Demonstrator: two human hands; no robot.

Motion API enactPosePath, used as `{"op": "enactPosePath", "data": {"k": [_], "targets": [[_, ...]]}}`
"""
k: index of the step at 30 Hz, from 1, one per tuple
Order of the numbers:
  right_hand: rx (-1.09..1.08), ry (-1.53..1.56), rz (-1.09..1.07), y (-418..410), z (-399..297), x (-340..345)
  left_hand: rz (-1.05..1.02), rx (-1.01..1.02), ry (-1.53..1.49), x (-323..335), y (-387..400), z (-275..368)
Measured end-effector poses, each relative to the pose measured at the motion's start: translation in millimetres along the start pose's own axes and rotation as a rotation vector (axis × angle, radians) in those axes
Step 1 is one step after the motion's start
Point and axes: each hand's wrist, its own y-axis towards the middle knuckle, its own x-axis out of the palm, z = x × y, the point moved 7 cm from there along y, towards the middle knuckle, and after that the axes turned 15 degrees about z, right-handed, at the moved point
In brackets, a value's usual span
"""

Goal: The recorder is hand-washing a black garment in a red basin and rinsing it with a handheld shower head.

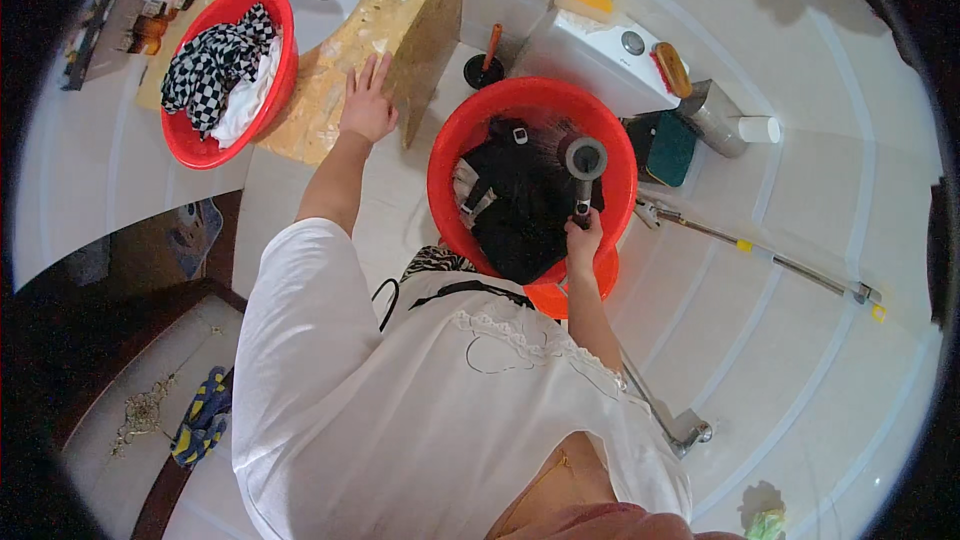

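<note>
My right hand (583,241) grips the handle of a grey handheld shower head (586,159) over a large red plastic basin (441,187). Fine water sprays from the head onto dark clothes (517,199) heaped in the basin, with a paler cloth (466,187) at their left side. My left hand (367,106) is spread, palm down, at the edge of a yellow stone washbasin counter (311,116), holding nothing. Left of that hand, a second red basin (283,90) stands tilted on the counter, with black-and-white checked cloth (214,71) and white cloth (251,99) in it.
Beyond the large basin are a toilet cistern (592,52) with a scrubbing brush (673,69) on it, and a plunger (491,52). A metal pole (795,268) leans along the right wall. An orange bucket (609,277) sits under the large basin's near side.
</note>
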Motion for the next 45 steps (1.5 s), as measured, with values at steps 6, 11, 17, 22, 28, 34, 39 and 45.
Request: {"op": "enactPosePath", "data": {"k": [6,11,17,22,28,34,39,45], "targets": [[0.023,0.0,0.008,-1.1,-3.6,0.5,0.007,-0.003,0.003,0.5,-0.6,-0.4],[0.031,0.024,0.0,-0.5,-3.2,1.2,0.002,-0.005,0.019,1.9,-1.4,-2.4],[0.018,0.025,0.009,0.1,-0.1,0.5,0.002,0.007,0.025,0.4,-0.7,-0.4],[0.02,0.017,-0.007,1.0,3.7,1.8,0.028,0.004,0.002,2.9,-1.0,-1.7],[0.044,0.037,0.002,-1.6,-0.8,0.0,-0.046,-0.007,0.016,-3.5,2.6,3.2],[0.049,0.037,-0.015,-3.0,-1.4,1.1,0.084,0.009,-0.018,1.0,-1.5,-1.8],[-0.022,-0.028,0.013,-2.3,-4.1,0.3,0.035,0.002,0.001,0.8,0.7,0.4],[0.045,-0.003,0.009,-4.0,-4.2,0.9,-0.031,-0.027,-0.005,-1.9,1.1,0.2]]}}
